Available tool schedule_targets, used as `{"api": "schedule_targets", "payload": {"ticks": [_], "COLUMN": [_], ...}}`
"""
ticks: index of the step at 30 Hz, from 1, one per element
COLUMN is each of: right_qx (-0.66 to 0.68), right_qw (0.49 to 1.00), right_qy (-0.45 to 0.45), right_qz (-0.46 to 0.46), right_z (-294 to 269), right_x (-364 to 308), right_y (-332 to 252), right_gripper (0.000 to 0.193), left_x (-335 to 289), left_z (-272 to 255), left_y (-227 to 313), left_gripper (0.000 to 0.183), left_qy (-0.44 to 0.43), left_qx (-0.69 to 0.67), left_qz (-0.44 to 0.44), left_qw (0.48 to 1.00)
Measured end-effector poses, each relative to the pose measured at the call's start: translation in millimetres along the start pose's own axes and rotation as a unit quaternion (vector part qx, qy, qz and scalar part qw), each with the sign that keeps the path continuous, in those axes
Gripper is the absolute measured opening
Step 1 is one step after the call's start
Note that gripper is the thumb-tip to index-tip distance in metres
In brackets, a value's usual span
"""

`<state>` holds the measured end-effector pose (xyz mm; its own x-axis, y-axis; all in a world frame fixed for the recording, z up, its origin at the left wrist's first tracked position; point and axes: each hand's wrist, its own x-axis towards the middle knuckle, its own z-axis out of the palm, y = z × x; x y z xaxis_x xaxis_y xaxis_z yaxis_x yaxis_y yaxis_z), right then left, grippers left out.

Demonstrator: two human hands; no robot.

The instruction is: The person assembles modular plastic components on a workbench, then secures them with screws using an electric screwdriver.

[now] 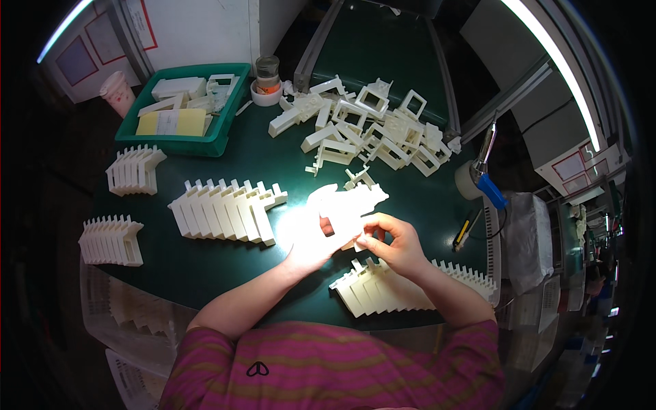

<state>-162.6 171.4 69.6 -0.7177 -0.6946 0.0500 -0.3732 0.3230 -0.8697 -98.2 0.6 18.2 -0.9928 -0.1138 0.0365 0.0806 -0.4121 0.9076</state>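
Observation:
Under a bright glare at the middle of the bench, my left hand (316, 236) is closed round a white moulded plastic part (355, 203). Much of that hand and the part's surface is washed out by the light. My right hand (395, 244) pinches the part's lower edge between thumb and fingers; what exactly lies under the fingertips is hard to make out. Below my right forearm stands a row of similar white plastic parts (376, 290), nested side by side. Another nested row (225, 210) is to the left of my left hand.
Loose white plastic frames (393, 130) lie heaped at the back. A green tray (219, 142) holds more parts and a yellowish card. Smaller stacked rows (133, 171) (113, 240) stand at far left. At right are a blue-handled tool (490, 190) in a holder and a yellow-black cutter (462, 232).

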Motion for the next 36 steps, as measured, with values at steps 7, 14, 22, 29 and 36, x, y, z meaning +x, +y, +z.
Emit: {"api": "schedule_targets", "payload": {"ticks": [7,14,22,29,36], "right_qx": [-0.024,0.023,0.037,0.004,-0.117], "right_qw": [0.998,0.996,0.998,0.996,0.992], "right_qy": [0.015,0.064,0.000,0.033,0.006], "right_qz": [-0.061,-0.057,-0.051,-0.084,-0.043], "right_z": [-5.7,-26.0,-7.9,-13.4,-33.9], "right_x": [-14.8,-59.7,-72.7,-71.9,-28.8], "right_y": [-19.4,-10.5,-20.1,-4.5,5.8], "right_gripper": [0.019,0.014,0.009,0.010,0.010], "left_x": [-21.5,-106.0,-122.7,-121.2,-103.1], "left_z": [-2.3,-29.4,-14.0,-25.5,-35.7], "left_y": [21.4,16.2,-19.1,-6.2,11.9], "left_gripper": [0.072,0.058,0.051,0.046,0.048], "left_qy": [0.001,0.021,0.042,-0.037,-0.046], "left_qx": [0.049,0.164,0.199,0.444,0.485], "left_qz": [0.010,-0.109,-0.128,-0.006,0.022], "left_qw": [0.999,0.980,0.971,0.895,0.873]}}
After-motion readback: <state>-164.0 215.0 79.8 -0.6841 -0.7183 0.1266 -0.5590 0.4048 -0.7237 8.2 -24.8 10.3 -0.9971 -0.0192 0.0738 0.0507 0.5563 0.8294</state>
